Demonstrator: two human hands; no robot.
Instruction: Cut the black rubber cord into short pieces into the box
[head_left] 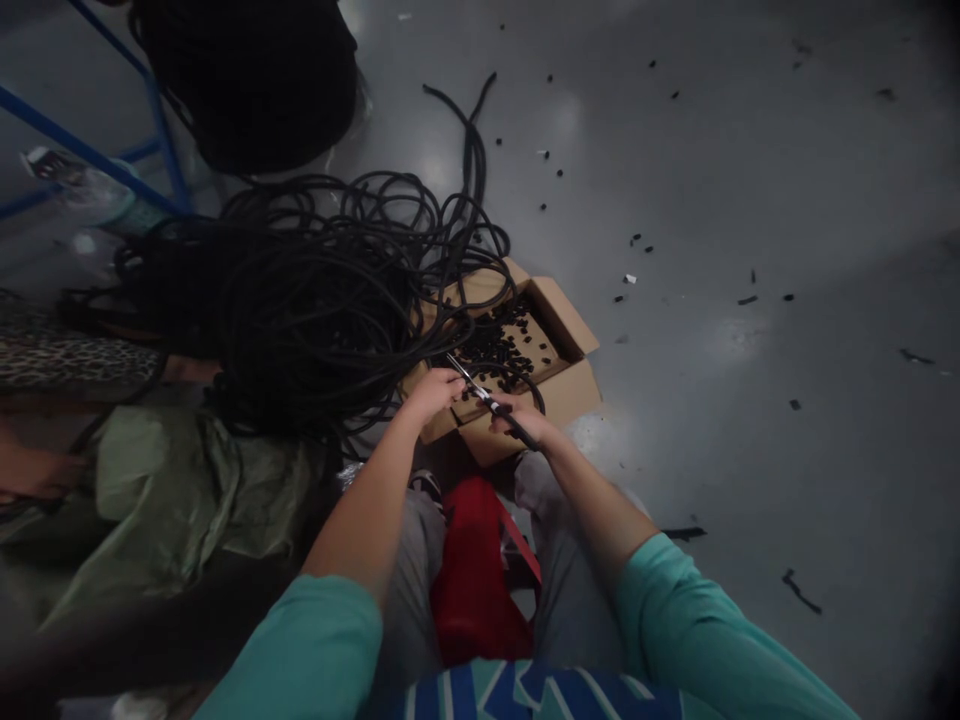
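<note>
My right hand (514,412) is closed around a pair of scissors (480,393) with dark handles. The metal blades point up and left, past the fingertips of my left hand (437,393). That hand is closed in a pinch, with what looks like dark cord at the fingertips, partly hidden. Both hands are over the near left side of an open cardboard box (574,385). Many short black cut pieces (499,345) lie inside it. A large tangle of black cord (322,300) spreads left of the box, and some strands cross its rim.
A big black bundle (247,80) stands behind the tangle, beside a blue metal frame (169,150). Small black bits (636,238) are scattered on the grey floor (712,430). Something red (476,570) is between my legs. At left are green fabric (187,480) and another person's hand (34,470).
</note>
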